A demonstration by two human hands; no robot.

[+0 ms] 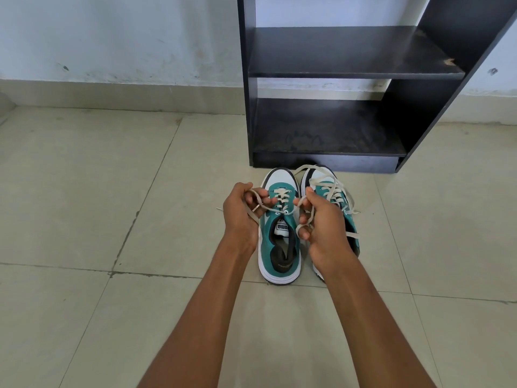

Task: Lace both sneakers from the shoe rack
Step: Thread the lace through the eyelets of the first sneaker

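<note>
Two teal and white sneakers stand side by side on the floor, toes toward the rack. The left sneaker [280, 242] has its cream lace threaded through the eyelets. My left hand [242, 212] grips one end of that lace [253, 204] to the shoe's left. My right hand [321, 222] grips the other end [302, 208], wound around its fingers, to the shoe's right. The right sneaker [340, 203] is partly hidden behind my right hand; its lace [330, 183] lies loose and tangled over its top.
A black shoe rack [349, 71] with two bare shelves stands against the white wall just behind the sneakers. Beige floor tiles [98, 191] spread out to the left and right of the shoes.
</note>
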